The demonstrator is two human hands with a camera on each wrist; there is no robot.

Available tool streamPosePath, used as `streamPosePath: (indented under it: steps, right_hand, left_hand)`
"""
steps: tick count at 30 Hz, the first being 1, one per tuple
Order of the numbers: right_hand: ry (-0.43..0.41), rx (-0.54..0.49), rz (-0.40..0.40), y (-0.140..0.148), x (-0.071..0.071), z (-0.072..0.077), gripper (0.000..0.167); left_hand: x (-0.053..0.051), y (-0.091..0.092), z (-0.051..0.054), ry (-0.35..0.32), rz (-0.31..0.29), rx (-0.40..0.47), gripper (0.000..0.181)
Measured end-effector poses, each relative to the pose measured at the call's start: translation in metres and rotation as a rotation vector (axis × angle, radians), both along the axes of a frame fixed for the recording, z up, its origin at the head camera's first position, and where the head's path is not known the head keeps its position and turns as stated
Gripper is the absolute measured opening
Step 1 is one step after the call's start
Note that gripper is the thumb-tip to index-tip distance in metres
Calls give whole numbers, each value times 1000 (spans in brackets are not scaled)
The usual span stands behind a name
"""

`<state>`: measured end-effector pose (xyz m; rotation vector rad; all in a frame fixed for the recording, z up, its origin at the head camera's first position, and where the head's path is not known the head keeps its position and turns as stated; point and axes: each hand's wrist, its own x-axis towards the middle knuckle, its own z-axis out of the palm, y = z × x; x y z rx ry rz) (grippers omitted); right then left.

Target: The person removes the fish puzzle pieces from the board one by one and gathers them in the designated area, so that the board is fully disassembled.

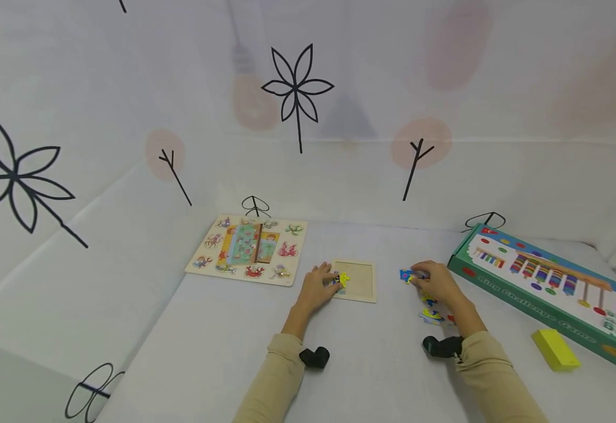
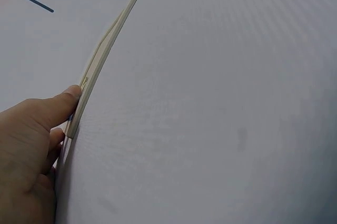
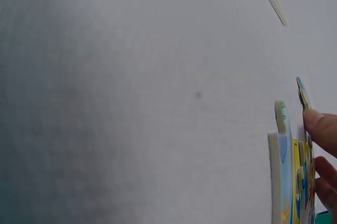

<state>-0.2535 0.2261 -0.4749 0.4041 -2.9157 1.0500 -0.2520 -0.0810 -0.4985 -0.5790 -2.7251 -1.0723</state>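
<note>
A small square wooden puzzle tray [image 1: 360, 282] lies on the white cloth, with yellow and blue puzzle pieces [image 1: 344, 278] in its left part. My left hand [image 1: 315, 288] holds the tray at its left side, thumb and index finger over the edge beside those pieces. In the left wrist view, the thumb [image 2: 66, 100] lies against the tray's rim [image 2: 105, 55]. To the right, my right hand [image 1: 440, 283] pinches a blue puzzle piece [image 1: 405, 275] between thumb and fingers. Loose colourful pieces [image 1: 431, 316] lie under and in front of that hand, partly hidden by it.
At the back left lies a larger wooden board [image 1: 297, 264] with sea-animal pictures. A long green game box [image 1: 519, 296] stands on the right, with a yellow block [image 1: 556, 349] in front of it. A patterned cloth wall [image 1: 339, 176] rises behind the table.
</note>
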Motion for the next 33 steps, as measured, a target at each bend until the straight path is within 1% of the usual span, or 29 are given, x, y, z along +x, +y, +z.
streamPosePath:
  steps: [8, 15, 21, 33]
  right_hand:
    - [35, 32, 47, 2, 1, 1, 31]
    - [11, 33, 46, 4, 2, 0, 33]
    - [21, 32, 77, 5, 3, 0, 31]
    - [7, 43, 88, 6, 4, 3, 32]
  left_hand:
    - [-1, 0, -1, 25, -7, 1, 33]
    - [-2, 0, -2, 15, -18, 22, 33]
    - [-2, 0, -3, 4, -10, 29, 33]
    - [0, 0, -1, 6, -10, 34, 33]
